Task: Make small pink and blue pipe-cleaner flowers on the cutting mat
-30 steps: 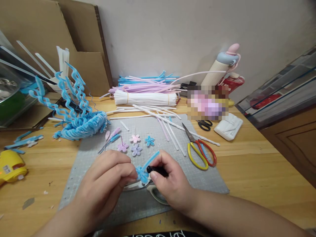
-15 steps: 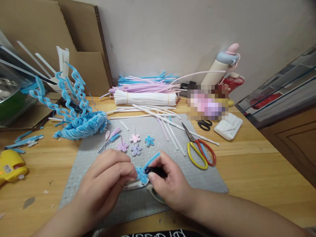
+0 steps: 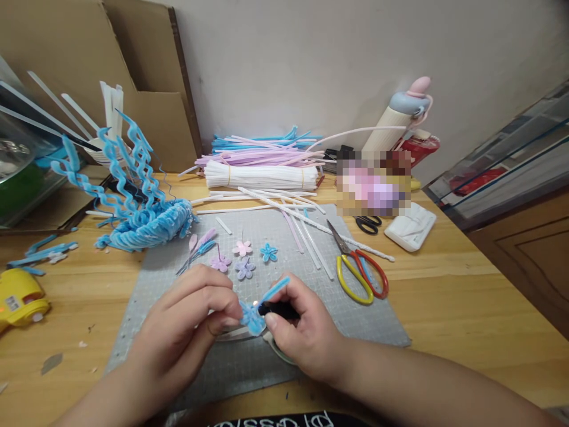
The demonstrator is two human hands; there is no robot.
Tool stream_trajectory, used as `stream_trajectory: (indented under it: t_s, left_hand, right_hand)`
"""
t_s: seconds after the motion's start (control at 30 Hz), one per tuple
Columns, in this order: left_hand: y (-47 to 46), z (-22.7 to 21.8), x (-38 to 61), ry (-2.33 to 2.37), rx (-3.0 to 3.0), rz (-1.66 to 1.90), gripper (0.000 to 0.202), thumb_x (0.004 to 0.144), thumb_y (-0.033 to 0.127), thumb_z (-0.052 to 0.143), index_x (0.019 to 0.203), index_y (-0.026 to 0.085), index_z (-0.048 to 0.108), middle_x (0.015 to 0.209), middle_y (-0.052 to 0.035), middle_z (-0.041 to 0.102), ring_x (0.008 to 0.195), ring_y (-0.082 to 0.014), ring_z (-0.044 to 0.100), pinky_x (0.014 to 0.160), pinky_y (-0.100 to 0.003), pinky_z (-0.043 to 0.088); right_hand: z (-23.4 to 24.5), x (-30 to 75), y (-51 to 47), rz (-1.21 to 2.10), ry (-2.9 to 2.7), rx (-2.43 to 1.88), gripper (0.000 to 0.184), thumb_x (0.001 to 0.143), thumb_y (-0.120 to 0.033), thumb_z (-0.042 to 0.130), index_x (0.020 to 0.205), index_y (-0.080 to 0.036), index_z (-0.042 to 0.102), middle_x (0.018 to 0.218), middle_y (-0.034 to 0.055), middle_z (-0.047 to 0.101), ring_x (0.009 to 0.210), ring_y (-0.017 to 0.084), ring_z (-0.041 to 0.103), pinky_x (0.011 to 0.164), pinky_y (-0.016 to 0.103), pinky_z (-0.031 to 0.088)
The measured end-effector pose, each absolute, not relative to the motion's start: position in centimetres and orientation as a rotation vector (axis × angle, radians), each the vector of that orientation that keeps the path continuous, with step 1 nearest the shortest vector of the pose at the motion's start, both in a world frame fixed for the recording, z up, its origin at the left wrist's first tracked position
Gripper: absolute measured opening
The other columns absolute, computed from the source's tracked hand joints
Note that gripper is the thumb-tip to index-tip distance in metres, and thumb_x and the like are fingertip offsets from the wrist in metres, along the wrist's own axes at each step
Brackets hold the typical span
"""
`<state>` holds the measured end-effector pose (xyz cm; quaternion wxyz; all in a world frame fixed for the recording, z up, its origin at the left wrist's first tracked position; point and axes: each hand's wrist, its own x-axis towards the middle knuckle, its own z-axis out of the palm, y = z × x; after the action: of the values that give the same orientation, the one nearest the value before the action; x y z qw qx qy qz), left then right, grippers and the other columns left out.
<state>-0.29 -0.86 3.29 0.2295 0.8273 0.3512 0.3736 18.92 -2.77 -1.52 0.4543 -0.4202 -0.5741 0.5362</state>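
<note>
My left hand [image 3: 186, 326] pinches the left edge of a small blue pipe-cleaner flower [image 3: 252, 321] between thumb and fingers. One straight blue end [image 3: 274, 290] sticks up from it to the right. My right hand [image 3: 313, 335] is wrapped round a short black tool [image 3: 284, 309]; its tip meets the flower's right side, and its kind is unclear. Under the hands lies a grey cutting mat [image 3: 249, 379]. Just beyond are finished flowers: a pink one [image 3: 242, 248], a blue one [image 3: 268, 252], a purple one [image 3: 220, 261] and a lavender one [image 3: 245, 268].
Scissors [image 3: 355, 276] with yellow and red handles lie at the right. A blue pipe-cleaner piece [image 3: 146, 225] and a yellow glue gun [image 3: 22, 299] are at the left. White pipe cleaners [image 3: 262, 176] lie bundled by the wall, near a cream bottle [image 3: 386, 133].
Both hands and the blue flower have shifted very slightly left. The left fingers have moved a little on the flower; the black tool stays against it.
</note>
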Motion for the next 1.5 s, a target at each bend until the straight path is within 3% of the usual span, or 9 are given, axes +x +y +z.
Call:
stream_trajectory:
  t_s: [1.3,1.5]
  left_hand:
    - [-0.67,3.72,-0.7,0.947,2.244,0.979,0.02,0.09,0.007,0.048,0.079,0.023,0.056,0.076,0.0,0.056,0.071,-0.0152,0.054,0.062,-0.025,0.046]
    - [-0.52,3.68,-0.87,0.889,2.282,0.947,0.022,0.087,0.002,0.048,0.082,0.023,0.055,0.078,0.0001,0.054,0.074,-0.0143,0.053,0.064,-0.024,0.046]
  right_hand:
    - [-1.24,19.17,-2.69,1.34,-1.373,-0.997,0.011,0.075,-0.023,0.057,0.079,-0.023,0.047,0.068,-0.0029,0.048,0.059,0.012,0.043,0.053,0.025,0.04]
    - [-1.41,19.14,-2.7,1.336,-1.333,-0.991,0.011,0.076,-0.023,0.055,0.081,-0.023,0.046,0.069,-0.0027,0.047,0.061,0.013,0.042,0.054,0.025,0.04]
